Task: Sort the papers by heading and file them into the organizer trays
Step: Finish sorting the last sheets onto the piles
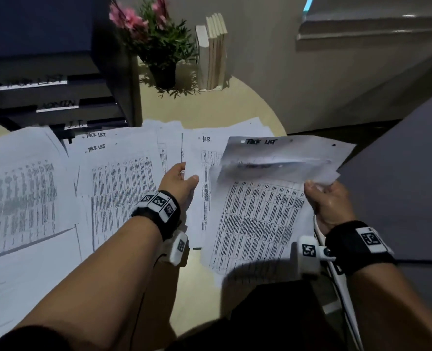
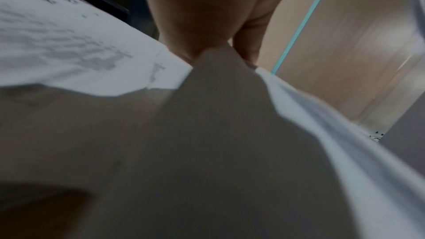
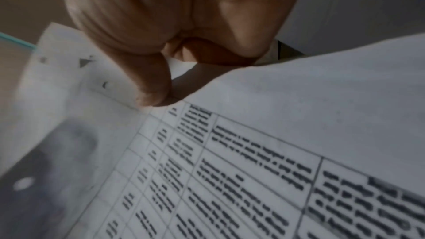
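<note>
Printed sheets cover the round table [image 1: 260,107]. My left hand [image 1: 188,177] pinches the left edge of the sheet headed H.R. [image 1: 207,153], thumb on top; in the left wrist view that hand [image 2: 220,50] grips the paper [image 2: 230,115] from above. My right hand [image 1: 318,191] holds a sheaf by its right edge: a table-printed sheet [image 1: 255,219] in front, and behind it a blurred, lifted sheet headed TASK LIST [image 1: 286,153]. In the right wrist view the thumb [image 3: 151,86] presses on the printed sheet [image 3: 253,170]. The black organizer [image 1: 58,97] stands at the far left, with trays labelled TASK LIST, ADMIN and I.T.
Two more TASK LIST sheets [image 1: 108,173] and another pile [image 1: 20,186] lie left of my left arm. A potted plant with pink flowers [image 1: 159,46] and upright books [image 1: 213,51] stand at the table's back. A grey surface [image 1: 400,186] lies to the right.
</note>
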The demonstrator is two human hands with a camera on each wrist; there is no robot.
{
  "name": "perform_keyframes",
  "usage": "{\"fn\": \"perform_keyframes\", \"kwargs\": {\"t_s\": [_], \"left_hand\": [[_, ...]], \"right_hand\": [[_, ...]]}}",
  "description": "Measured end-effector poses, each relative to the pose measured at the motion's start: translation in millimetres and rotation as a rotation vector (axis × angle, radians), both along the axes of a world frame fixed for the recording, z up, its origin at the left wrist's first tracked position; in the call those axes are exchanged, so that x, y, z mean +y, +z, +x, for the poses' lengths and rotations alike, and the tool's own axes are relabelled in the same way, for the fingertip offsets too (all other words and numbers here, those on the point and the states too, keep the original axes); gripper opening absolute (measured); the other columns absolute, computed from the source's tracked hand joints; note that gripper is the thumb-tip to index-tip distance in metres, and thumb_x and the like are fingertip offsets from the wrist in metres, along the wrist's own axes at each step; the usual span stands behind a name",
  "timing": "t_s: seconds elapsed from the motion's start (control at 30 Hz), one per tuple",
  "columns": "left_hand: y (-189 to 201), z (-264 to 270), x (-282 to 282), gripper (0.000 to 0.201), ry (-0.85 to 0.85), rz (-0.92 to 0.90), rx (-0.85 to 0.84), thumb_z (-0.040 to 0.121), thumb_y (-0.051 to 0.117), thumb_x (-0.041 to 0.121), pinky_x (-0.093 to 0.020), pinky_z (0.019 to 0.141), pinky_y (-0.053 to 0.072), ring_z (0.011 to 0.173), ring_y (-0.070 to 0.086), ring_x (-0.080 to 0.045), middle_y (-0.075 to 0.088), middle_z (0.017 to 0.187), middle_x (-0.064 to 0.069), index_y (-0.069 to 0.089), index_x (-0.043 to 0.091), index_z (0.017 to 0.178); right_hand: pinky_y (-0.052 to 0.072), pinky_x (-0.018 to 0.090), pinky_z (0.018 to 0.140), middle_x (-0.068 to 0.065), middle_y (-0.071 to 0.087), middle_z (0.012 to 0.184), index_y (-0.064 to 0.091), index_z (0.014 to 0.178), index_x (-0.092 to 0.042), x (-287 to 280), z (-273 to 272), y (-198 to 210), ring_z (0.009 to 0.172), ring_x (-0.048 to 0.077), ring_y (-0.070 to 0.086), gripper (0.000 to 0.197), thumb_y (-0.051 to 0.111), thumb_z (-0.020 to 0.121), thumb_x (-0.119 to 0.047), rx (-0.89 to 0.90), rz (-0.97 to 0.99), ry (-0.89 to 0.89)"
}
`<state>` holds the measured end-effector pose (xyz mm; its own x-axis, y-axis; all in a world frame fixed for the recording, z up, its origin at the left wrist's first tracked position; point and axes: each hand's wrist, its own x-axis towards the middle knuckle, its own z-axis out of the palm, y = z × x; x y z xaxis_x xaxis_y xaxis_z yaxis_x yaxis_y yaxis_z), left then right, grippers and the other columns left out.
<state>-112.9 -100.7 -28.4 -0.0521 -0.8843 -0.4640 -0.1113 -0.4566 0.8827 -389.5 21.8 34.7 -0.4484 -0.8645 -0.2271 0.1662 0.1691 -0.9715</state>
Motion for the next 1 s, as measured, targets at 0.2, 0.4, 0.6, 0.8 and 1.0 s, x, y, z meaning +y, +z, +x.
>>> {"fn": "perform_keyframes", "kwargs": {"t_s": [0.2, 0.4, 0.6, 0.8, 1.0], "left_hand": [[11, -33, -7, 0.057, -0.016, -0.069, -0.237, 0.1, 0.047, 0.016, -0.032, 0.11, 0.04, 0.134, 0.046, -0.023, 0.033, 0.154, -0.008, 0.026, 0.014, 0.153], [41, -13, 39, 0.075, -0.216, -0.018, -0.096, 0.097, 0.053, 0.046, -0.042, 0.117, 0.03, 0.146, 0.027, -0.018, 0.018, 0.162, 0.001, 0.014, 0.024, 0.156], [53, 34, 72, 0.042, -0.093, -0.094, -0.11, 0.097, 0.057, 0.011, -0.023, 0.09, 0.052, 0.115, 0.058, -0.015, 0.06, 0.123, 0.004, 0.044, 0.023, 0.136], [97, 95, 75, 0.036, 0.16, -0.403, -0.128, 0.096, 0.054, 0.006, -0.038, 0.094, 0.052, 0.101, 0.062, -0.009, 0.064, 0.107, 0.009, 0.049, 0.037, 0.113], [123, 153, 91, 0.053, 0.269, -0.521, 0.122, 0.085, 0.052, -0.009, -0.025, 0.082, 0.054, 0.104, 0.061, -0.011, 0.061, 0.114, -0.002, 0.047, 0.032, 0.118]], "right_hand": [[0.055, 0.023, 0.087, -0.002, 0.072, 0.111, 0.061, 0.126, -0.005, -2, -16, -14, 0.104, 0.015, 0.069, 0.031, 0.054, 0.097, 0.003, 0.069, 0.083, -0.132], [0.048, 0.049, 0.102, 0.009, 0.07, 0.118, 0.063, 0.121, -0.01, -21, 11, -12, 0.11, 0.026, 0.067, 0.026, 0.054, 0.098, -0.003, 0.021, 0.104, -0.039], [0.045, 0.057, 0.104, 0.003, 0.067, 0.125, 0.06, 0.122, -0.023, -41, 71, 1, 0.117, 0.025, 0.063, 0.041, 0.064, 0.086, -0.04, 0.038, 0.046, 0.124], [0.049, 0.038, 0.102, -0.005, 0.065, 0.122, 0.053, 0.122, -0.037, -40, 161, 61, 0.114, 0.009, 0.062, 0.031, 0.058, 0.095, -0.024, 0.1, -0.15, 0.18], [0.055, 0.031, 0.089, 0.001, 0.064, 0.115, 0.047, 0.117, -0.032, -23, 217, 95, 0.105, 0.012, 0.066, 0.052, 0.059, 0.09, 0.01, 0.113, -0.336, 0.283]]}}
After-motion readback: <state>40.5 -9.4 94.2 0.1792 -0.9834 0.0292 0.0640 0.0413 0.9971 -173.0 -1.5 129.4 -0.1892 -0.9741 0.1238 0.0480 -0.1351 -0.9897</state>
